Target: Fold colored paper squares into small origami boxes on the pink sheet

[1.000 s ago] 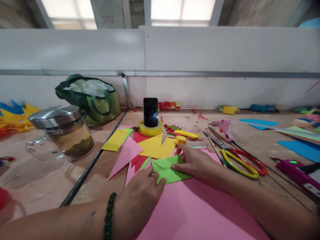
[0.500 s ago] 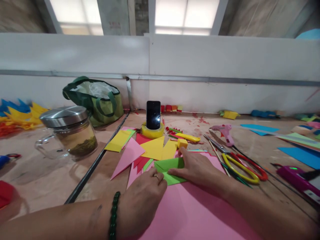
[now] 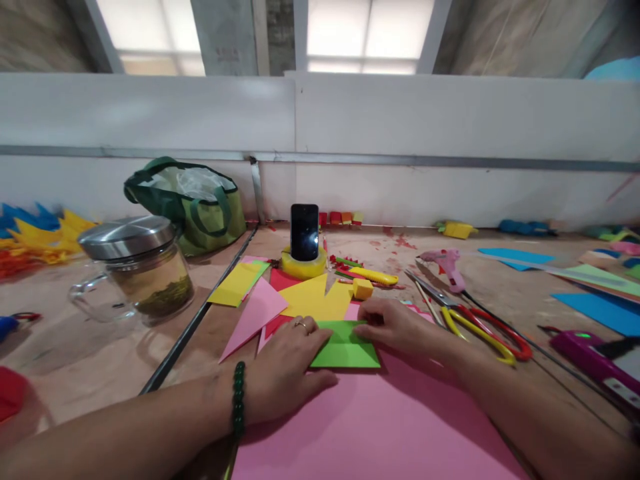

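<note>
Spanning the far side, white panels (image 3: 400,120) stand behind the stained table (image 3: 100,347). A large pink sheet (image 3: 380,427) covers the near middle. The left forearm (image 3: 135,420) enters from near left; the left hand (image 3: 285,367) lies palm down, fingers over the green paper's left end, thumb apart. The right forearm (image 3: 520,400) slants in from near right; the right hand (image 3: 400,327) has curled fingers at the far right corner, pinch undetermined. The green paper (image 3: 345,353) lies flat between both hands.
</note>
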{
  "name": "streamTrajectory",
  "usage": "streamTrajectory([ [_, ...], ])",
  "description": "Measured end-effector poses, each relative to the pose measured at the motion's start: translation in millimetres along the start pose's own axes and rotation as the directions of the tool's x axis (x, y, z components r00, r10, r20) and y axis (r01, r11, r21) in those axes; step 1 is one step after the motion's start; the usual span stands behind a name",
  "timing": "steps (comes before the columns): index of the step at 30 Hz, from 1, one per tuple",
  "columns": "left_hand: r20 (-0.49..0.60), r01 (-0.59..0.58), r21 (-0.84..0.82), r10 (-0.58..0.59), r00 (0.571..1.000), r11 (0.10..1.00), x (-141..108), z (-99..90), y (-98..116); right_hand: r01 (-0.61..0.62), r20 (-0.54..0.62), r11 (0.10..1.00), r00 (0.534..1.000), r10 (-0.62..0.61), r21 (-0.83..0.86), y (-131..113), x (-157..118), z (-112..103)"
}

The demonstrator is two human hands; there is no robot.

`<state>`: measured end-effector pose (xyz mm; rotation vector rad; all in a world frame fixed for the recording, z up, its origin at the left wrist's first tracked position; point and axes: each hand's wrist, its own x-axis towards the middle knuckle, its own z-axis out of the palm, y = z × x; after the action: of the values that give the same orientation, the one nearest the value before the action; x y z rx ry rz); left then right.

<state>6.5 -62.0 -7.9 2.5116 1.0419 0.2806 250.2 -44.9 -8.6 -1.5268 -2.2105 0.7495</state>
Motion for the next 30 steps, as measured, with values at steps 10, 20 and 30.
streamTrajectory([
  [10,-0.069,0.029,-0.126,-0.038,0.997,0.992,0,-1.7,0,0.001,0.073,0.895,0.997,-0.037,0.447,-11,-3,7],
  [20,-0.332,-0.29,0.187,0.338,0.881,0.939,-1,2.4,-21,0.088,0.151,0.931,0.977,-0.15,0.354,-18,-18,-10],
  [30,-0.28,-0.285,0.027,0.281,0.918,0.958,18,7.5,-43,0.449,0.101,0.866,0.893,-0.438,-0.218,-27,-19,3],
])
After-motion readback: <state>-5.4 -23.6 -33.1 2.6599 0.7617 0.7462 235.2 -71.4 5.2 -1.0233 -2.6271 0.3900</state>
